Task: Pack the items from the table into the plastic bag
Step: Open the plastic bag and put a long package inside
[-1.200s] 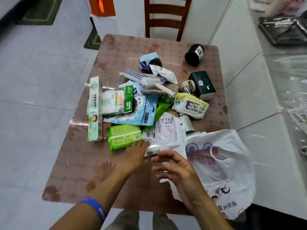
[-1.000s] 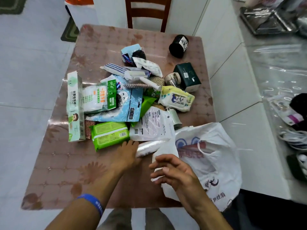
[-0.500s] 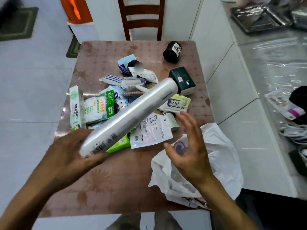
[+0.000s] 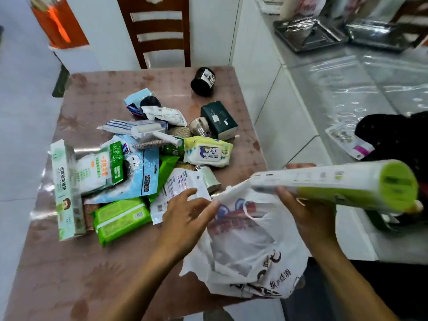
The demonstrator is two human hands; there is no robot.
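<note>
The right hand (image 4: 311, 214) is wrapped around a long white roll with a lime-green end cap (image 4: 335, 185), holding it nearly level above the open mouth of the white printed plastic bag (image 4: 250, 246), its green end pointing out to the right past the table edge. The left hand (image 4: 187, 216) has its fingers pinched on the near-left rim of that bag, lifting the edge up so the opening gapes; the bag itself lies crumpled on the front right corner of the brown patterned table (image 4: 76, 274), partly hanging over the side. Behind the left hand the pile waits: a bright green wipes pack (image 4: 120, 220) lies closest, just beside a flat white pouch with printed text (image 4: 180, 188). To the left, a tall pale-green and white carton (image 4: 66, 193) lies along the table's left side, touching a white and green soft packet (image 4: 99, 170) and a light blue pouch (image 4: 141, 172). Further back there is a yellow-edged baby wipes pack (image 4: 208, 151), a white lint roller (image 4: 150, 132), a dark green tissue box (image 4: 218, 119) and, well apart near the far edge, a black cylindrical cup with a sticker (image 4: 203, 81) lying on its side. A brown wooden chair (image 4: 157, 28) stands at the far end of the table.
</note>
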